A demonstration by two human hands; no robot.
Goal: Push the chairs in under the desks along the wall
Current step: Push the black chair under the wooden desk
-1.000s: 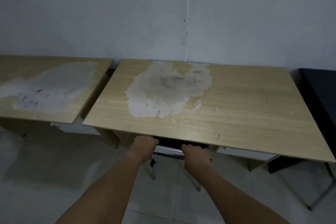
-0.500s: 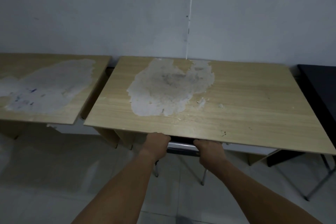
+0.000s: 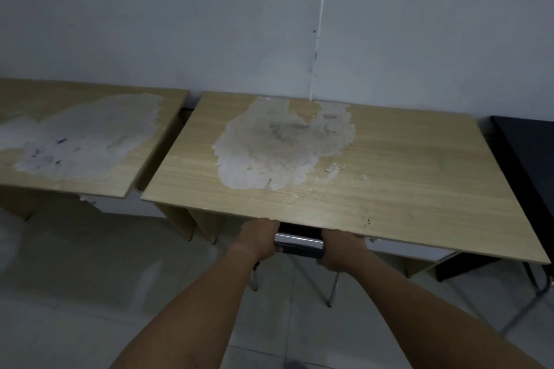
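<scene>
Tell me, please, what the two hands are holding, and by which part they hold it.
Both hands hold the chair by the top of its backrest: the left hand at its left end, the right hand at its right end, at the front edge of the desk.

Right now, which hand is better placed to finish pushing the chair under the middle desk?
Neither clearly. The left hand and right hand both grip the chair back, one at each end, at the desk edge. Push with both together.

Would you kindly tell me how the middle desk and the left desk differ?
The middle desk has a chair at its front edge, gripped by both hands; the left desk shows none. The middle desk is fully in view; the left desk is cropped. Both are light wood with worn pale patches.
</scene>
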